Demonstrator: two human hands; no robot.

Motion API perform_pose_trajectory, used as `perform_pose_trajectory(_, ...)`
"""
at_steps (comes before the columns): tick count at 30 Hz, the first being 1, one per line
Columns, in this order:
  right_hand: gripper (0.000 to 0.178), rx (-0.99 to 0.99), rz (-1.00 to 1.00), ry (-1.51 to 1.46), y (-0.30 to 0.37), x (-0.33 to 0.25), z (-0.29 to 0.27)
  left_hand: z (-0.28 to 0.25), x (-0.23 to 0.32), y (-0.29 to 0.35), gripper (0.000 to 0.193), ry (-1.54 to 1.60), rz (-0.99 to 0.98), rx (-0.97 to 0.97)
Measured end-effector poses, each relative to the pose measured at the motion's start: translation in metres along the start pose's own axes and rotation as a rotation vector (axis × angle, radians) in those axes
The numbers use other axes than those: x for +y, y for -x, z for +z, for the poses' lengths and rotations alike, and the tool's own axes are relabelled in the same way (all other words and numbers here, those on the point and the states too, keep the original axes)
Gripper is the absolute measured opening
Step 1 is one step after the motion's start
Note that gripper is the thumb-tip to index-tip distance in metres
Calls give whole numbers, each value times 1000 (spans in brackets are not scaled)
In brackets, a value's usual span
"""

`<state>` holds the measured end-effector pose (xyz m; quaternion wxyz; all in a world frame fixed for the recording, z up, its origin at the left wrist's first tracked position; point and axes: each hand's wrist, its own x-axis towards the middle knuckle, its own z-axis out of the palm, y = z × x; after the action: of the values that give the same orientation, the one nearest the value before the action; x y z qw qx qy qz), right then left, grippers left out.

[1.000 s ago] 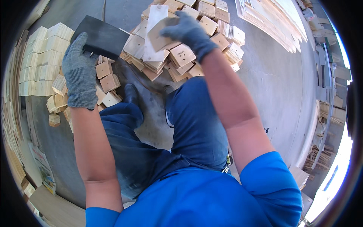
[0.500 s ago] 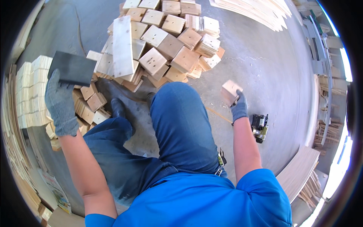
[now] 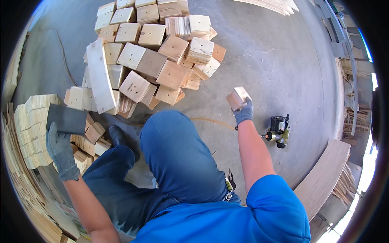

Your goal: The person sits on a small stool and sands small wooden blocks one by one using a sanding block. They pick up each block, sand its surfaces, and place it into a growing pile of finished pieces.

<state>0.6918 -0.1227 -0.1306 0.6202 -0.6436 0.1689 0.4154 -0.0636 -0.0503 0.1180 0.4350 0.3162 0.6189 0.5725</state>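
Observation:
My left hand [image 3: 62, 152], in a grey glove, grips a dark, flat rectangular panel [image 3: 67, 118] by its near edge. The panel is over the space between a stack of pale boards and the small blocks by my boot. On the right, my gloved right hand [image 3: 244, 110] is closed around a small stack of wooden blocks [image 3: 239, 97], raised above the concrete floor. Its fingers wrap the near side and partly hide the wood. Ahead and left lies a large pile of drilled wooden blocks [image 3: 152, 62], with a long pale board [image 3: 99, 77] resting on it.
A nail gun [image 3: 279, 131] lies on the floor right of my right forearm, with a thin tan hose [image 3: 212, 120] nearby. Pale stacked boards [image 3: 35, 129] stand at left, by smaller blocks [image 3: 95, 132]. A wide plank [image 3: 324, 176] lies at lower right.
The view has shifted, so the block pile appears farther left and lower. My right hand has moved left, away from the nail gun, with its wooden blocks turned. My left hand still holds the panel.

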Motion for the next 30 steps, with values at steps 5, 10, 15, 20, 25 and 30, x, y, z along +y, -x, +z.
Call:
perform_pose_trajectory(5, 58, -131, -172, -63, -51, -26, 93, 9, 6, 11, 46, 25, -111, 12)
perform_pose_trajectory(10, 60, -156, -207, -63, -83, -46, 184, 20, -2, 8, 46, 15, -138, 23)
perform_pose_trajectory(15, 61, -183, -91, 570, -47, -17, 243, 6, 1, 14, 48, 48, -165, 25)
perform_pose_trajectory(20, 49, -345, -357, 874, -60, -4, 246, 3, 1, 11, 48, 49, -195, 43)
perform_pose_trajectory(25, 49, -121, -640, 1403, -108, -19, 222, 40, 5, 16, 41, 20, -173, 75)
perform_pose_trajectory(30, 45, -207, -404, 1032, -87, -21, 229, 28, 9, 19, 43, -24, -150, 82)
